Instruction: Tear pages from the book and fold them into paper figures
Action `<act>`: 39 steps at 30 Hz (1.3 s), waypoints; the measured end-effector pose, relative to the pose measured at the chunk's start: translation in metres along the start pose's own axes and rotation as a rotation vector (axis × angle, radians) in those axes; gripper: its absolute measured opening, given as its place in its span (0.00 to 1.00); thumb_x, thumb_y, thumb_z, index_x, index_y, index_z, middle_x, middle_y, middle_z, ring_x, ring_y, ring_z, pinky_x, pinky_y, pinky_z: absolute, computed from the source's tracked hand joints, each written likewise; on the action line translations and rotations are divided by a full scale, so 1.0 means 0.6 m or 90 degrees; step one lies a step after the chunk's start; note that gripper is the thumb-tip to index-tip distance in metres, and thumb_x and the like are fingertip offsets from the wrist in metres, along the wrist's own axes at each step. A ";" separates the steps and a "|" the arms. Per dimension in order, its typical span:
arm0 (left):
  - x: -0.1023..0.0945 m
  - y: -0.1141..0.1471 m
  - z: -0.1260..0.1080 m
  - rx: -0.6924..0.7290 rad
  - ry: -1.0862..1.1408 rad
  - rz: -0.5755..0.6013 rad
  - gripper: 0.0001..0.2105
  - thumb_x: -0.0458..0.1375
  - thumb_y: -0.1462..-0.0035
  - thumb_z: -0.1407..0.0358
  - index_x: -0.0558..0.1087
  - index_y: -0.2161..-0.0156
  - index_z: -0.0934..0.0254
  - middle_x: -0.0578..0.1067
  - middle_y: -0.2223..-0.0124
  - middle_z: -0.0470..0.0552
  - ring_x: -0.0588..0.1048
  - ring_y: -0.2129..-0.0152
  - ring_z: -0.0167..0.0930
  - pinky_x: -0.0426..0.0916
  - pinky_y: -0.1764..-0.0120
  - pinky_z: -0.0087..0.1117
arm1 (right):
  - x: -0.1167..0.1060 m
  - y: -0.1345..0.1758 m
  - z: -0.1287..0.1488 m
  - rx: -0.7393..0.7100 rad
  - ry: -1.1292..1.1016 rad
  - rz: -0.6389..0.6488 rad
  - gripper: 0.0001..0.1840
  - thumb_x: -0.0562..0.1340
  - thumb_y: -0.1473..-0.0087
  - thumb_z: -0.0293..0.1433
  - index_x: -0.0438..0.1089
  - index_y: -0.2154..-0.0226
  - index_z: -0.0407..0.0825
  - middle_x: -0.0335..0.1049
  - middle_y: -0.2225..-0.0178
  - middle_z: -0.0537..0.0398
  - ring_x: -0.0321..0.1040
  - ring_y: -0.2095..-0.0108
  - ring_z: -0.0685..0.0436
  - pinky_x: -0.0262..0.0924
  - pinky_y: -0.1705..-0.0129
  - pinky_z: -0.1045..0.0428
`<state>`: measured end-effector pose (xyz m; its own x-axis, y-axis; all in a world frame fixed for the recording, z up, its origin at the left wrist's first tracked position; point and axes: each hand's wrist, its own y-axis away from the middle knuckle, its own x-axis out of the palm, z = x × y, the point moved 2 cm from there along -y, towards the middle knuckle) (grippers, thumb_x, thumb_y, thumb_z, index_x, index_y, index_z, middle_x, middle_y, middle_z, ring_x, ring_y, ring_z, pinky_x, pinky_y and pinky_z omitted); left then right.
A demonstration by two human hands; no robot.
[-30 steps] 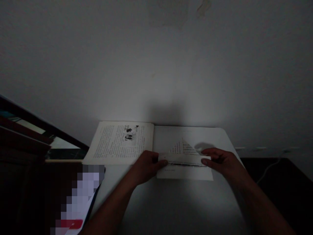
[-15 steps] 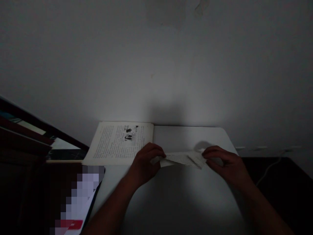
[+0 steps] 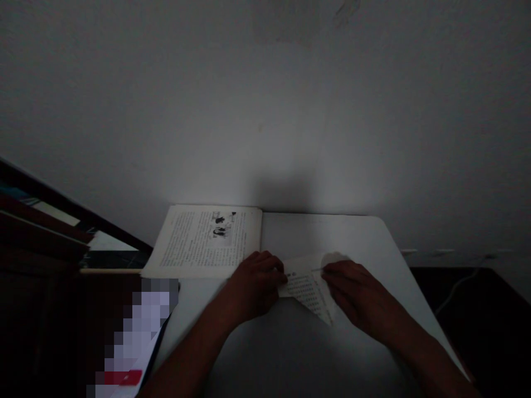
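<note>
A folded sheet of printed paper [image 3: 306, 290] lies low over the white table, with a pointed corner toward me. My left hand [image 3: 259, 284] has its fingers curled around the paper's left end and grips it. On the other side, my right hand [image 3: 352, 290] holds the paper's right part near a fold, its fingers pressed together. The fingertips of both hands cover parts of the sheet, and the right thumb is hidden.
An open printed page or booklet [image 3: 199, 243] with a small picture lies at the table's back left. A phone or tablet [image 3: 139, 342], partly blurred out, lies at the left edge. The white table [image 3: 323, 229] meets a grey wall. A pale cable [image 3: 456, 287] runs at right.
The paper has turned from nearly edge-on to flatter, showing its printed face and a pointed corner. My right hand has moved left and turned palm-down over it.
</note>
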<state>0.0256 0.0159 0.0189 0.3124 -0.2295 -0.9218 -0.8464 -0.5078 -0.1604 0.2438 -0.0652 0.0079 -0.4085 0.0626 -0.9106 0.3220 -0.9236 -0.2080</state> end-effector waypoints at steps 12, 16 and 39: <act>-0.005 -0.001 -0.001 -0.010 0.015 0.073 0.04 0.58 0.47 0.66 0.75 0.68 0.60 0.73 0.64 0.46 0.67 0.65 0.31 0.59 0.60 0.33 | 0.031 -0.026 0.042 0.001 -0.108 0.022 0.11 0.56 0.46 0.26 0.70 0.59 0.48 0.66 0.59 0.49 0.61 0.58 0.43 0.59 0.55 0.46; -0.001 -0.004 0.000 -0.008 0.005 0.082 0.04 0.57 0.47 0.67 0.75 0.69 0.60 0.72 0.65 0.47 0.67 0.65 0.31 0.58 0.60 0.33 | 0.038 -0.034 0.055 -0.014 -0.120 0.026 0.09 0.57 0.45 0.27 0.70 0.62 0.48 0.66 0.62 0.50 0.61 0.60 0.43 0.59 0.56 0.46; 0.014 -0.006 -0.008 -0.226 -0.028 -0.001 0.07 0.62 0.53 0.58 0.74 0.71 0.59 0.67 0.61 0.50 0.63 0.60 0.37 0.56 0.58 0.40 | 0.041 -0.037 0.062 -0.008 -0.066 0.043 0.17 0.57 0.47 0.26 0.68 0.55 0.55 0.64 0.64 0.50 0.60 0.62 0.42 0.56 0.61 0.46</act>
<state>0.0332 0.0118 0.0136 0.2876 -0.1969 -0.9373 -0.6407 -0.7670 -0.0355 0.1946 -0.0575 0.0032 -0.4720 -0.0396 -0.8807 0.3626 -0.9193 -0.1530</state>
